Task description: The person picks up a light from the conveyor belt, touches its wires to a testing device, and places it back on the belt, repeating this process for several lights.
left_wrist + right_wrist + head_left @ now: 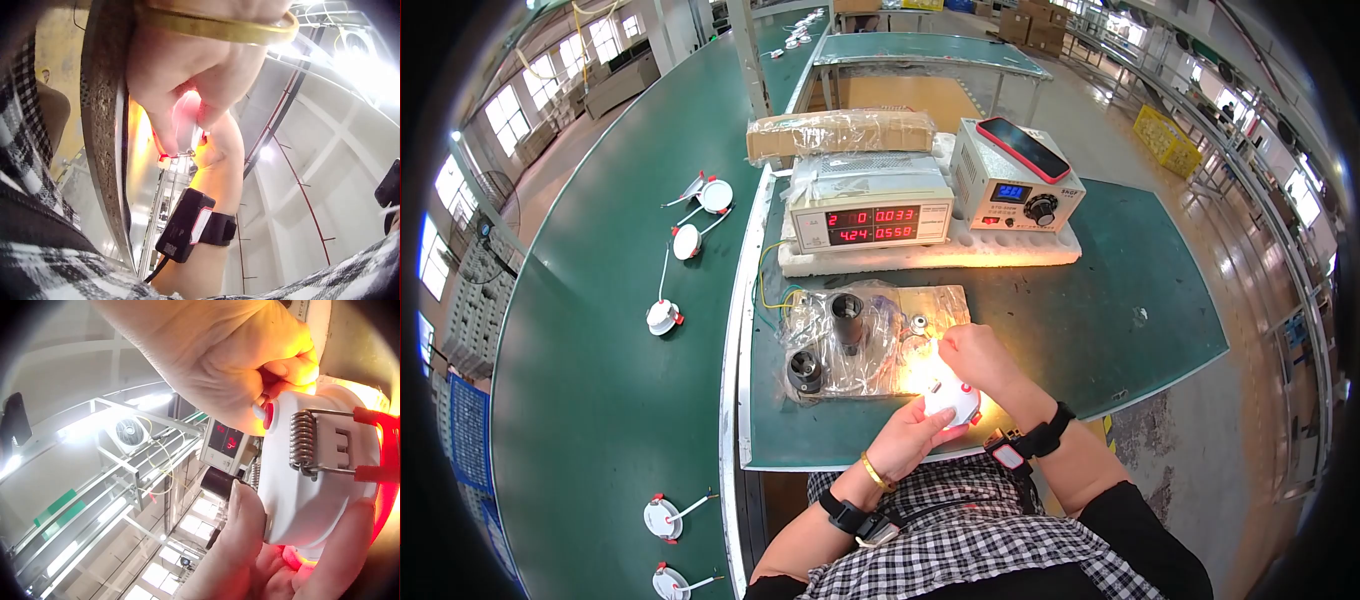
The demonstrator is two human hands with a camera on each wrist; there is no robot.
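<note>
A white round downlight [952,398] with red spring clips is held over the front of the green table [1100,300], and it glows orange onto the surface. My left hand [928,425] cups it from below, fingers curled round its body. My right hand [962,362] comes down from above and pinches its top edge. In the right wrist view the lamp body [319,487] shows a steel coil spring [306,447]; the right fingertips [275,394] press by a red tab, and the left fingers [250,531] wrap underneath. The left wrist view shows the left hand [187,81] round the glowing lamp [185,122].
Behind the hands lies a plastic-covered plate [930,305] with two black sockets [847,318]. Further back a power meter [870,215] with red digits and a dial box [1015,190] carrying a red phone [1022,148] stand on white foam. Several white downlights [662,317] lie on the left conveyor.
</note>
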